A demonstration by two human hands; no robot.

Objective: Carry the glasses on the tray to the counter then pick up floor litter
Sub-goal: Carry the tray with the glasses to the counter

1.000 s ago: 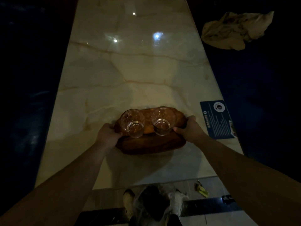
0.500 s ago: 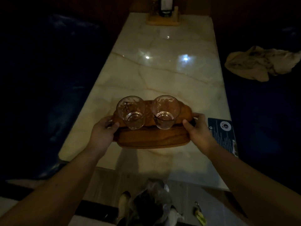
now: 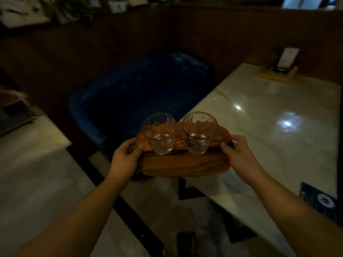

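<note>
head view: both hands, left (image 3: 124, 160) and right (image 3: 241, 156), arms outstretched, clamped on tray (image 3: 183, 164) ends

My left hand (image 3: 124, 158) covers left end of tray (image 3: 183, 163); right hand (image 3: 239, 154) covers right end. Dark card (image 3: 318, 200) right of tray: print unreadable.

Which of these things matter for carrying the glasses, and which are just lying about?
Part of the job:
- wooden tray, held at each end by the left hand and right hand
- left glass and right glass, upright on the tray

Just lying about:
- marble table
- blue seat
- card stand at the table's far end
- dark card on the table's near edge
</note>
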